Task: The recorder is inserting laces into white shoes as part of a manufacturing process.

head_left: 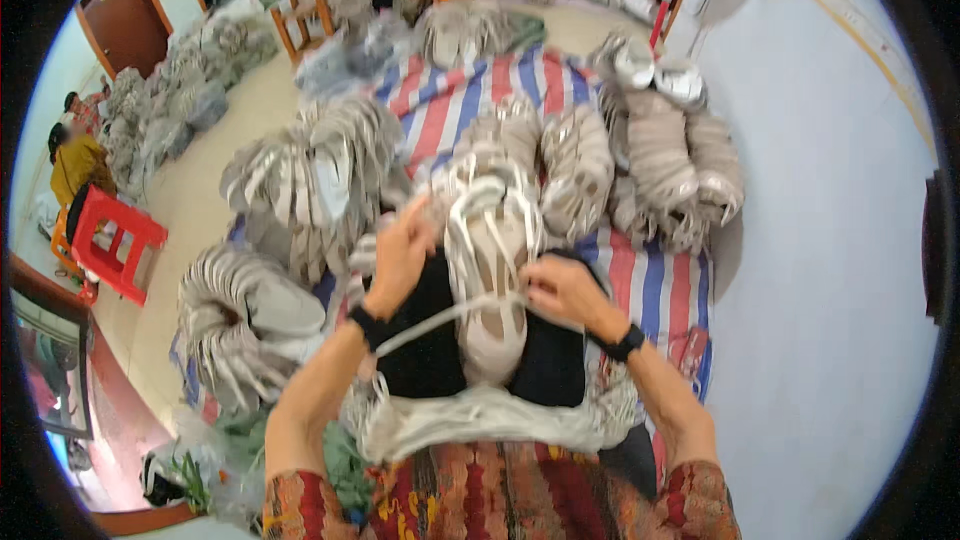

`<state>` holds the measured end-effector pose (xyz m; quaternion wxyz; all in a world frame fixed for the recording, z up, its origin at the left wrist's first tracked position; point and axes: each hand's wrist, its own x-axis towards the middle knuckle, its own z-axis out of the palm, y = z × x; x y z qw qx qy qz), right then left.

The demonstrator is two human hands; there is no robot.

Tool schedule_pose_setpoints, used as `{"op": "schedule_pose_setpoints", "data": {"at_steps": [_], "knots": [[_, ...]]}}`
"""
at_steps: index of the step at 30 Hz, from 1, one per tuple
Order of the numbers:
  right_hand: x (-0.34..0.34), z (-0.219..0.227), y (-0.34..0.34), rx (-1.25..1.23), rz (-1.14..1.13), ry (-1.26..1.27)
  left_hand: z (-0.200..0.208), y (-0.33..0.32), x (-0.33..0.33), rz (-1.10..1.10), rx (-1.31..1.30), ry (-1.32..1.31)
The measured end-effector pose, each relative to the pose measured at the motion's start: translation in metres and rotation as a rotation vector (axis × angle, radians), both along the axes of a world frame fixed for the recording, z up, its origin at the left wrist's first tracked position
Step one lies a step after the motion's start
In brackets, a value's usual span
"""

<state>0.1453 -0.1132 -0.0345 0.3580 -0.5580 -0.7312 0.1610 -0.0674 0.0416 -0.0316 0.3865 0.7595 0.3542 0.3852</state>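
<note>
A beige shoe upper [493,325] with pale straps and openings rests between my knees, toe toward me. My right hand [565,292] is at its right side, fingers pinched on a white shoelace [435,320]. The lace runs across the upper toward my left wrist. My left hand [402,248] is raised at the upper's left, apart from it; its fingers are blurred, and whether they hold anything does not show. A thick bundle of white laces [490,422] lies across my lap.
Stacks of nested beige uppers stand ahead [580,170], at left [315,170], at near left [245,325] and at right [660,155], on a striped tarp [460,100]. A red stool [118,240] and a seated person [80,165] are far left. A white wall [830,290] runs along the right.
</note>
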Motion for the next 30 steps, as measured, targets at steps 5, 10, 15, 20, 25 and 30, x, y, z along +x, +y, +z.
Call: {"op": "schedule_pose_setpoints", "data": {"at_steps": [5, 10, 15, 20, 25, 30], "knots": [[-0.009, -0.015, -0.028, -0.184, 0.023, 0.025, -0.042, -0.034, -0.030, -0.241, -0.068, 0.048], [-0.007, -0.030, -0.054, -0.284, 0.000, 0.177, -0.035, -0.029, -0.043, -0.360, -0.577, 0.041], [-0.006, -0.033, -0.039, -0.213, -0.031, 0.071, -0.034, -0.018, -0.038, -0.437, -0.609, 0.116], [-0.004, -0.030, -0.027, -0.169, -0.038, -0.003, -0.034, -0.013, -0.031, -0.442, -0.623, 0.104], [-0.002, -0.034, -0.025, -0.218, -0.042, -0.022, -0.028, -0.016, -0.032, -0.457, -0.619, 0.152], [-0.010, -0.033, -0.033, -0.220, -0.060, -0.042, -0.030, -0.026, -0.038, -0.447, -0.617, 0.143]]}}
